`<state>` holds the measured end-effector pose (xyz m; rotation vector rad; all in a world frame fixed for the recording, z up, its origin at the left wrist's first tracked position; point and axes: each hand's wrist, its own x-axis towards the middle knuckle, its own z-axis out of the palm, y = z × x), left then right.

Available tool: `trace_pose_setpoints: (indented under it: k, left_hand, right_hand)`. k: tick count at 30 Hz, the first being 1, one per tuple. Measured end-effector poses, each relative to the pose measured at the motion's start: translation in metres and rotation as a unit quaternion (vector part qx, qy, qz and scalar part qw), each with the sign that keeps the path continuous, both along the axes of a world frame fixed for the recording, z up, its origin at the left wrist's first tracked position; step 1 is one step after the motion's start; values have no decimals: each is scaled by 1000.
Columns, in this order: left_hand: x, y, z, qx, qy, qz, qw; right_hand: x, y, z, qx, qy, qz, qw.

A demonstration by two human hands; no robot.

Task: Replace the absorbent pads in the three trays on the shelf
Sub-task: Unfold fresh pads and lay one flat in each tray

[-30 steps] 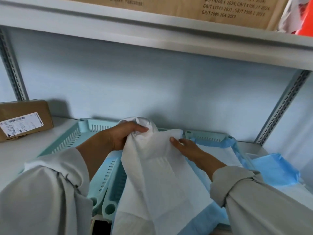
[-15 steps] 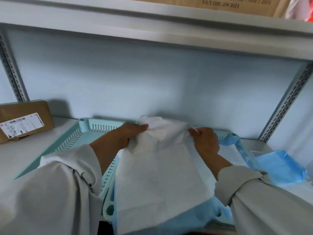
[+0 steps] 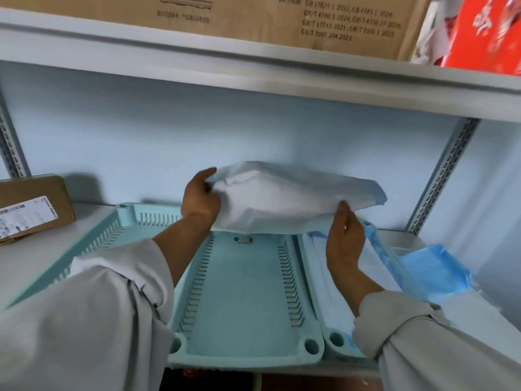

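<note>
Three pale teal slotted trays stand side by side on the shelf. The middle tray [image 3: 242,300] lies bare, its floor showing. Above its far end I hold a white absorbent pad [image 3: 284,201] with a blue backing, lifted and stretched flat. My left hand [image 3: 200,200] grips the pad's left edge; my right hand [image 3: 345,235] pinches its near right edge. The right tray [image 3: 328,314] holds a white pad with a blue border. My left sleeve hides most of the left tray [image 3: 112,232].
A brown cardboard box [image 3: 31,207] with a label sits at the shelf's left. A blue-backed pad [image 3: 434,269] lies crumpled right of the trays. The upper shelf [image 3: 253,69] hangs low overhead with a carton and a red package. Slotted uprights stand at both sides.
Both hands have raised the white pad off the middle tray and spread it out level; the tray's bare floor now shows beneath it.
</note>
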<state>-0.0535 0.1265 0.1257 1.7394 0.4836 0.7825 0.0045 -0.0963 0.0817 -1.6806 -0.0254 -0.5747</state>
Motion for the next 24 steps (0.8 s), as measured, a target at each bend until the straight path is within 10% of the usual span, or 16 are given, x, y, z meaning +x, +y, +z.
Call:
trace_pose_setpoints:
  k: [6, 13, 18, 24]
  left_hand:
    - [-27, -18, -69, -53, 262, -73, 961]
    - [-40, -25, -110, -38, 347, -101, 931]
    - [-47, -31, -110, -111, 366, -132, 914]
    - [-53, -34, -108, -189, 312, -116, 924]
  right_hand:
    - [-33, -28, -46, 4, 201, -46, 978]
    - [-41, -50, -72, 43, 305, -45, 950]
    - [-43, -43, -69, -440, 202, -53, 873]
    - [-62, 17, -76, -600, 104, 227, 760]
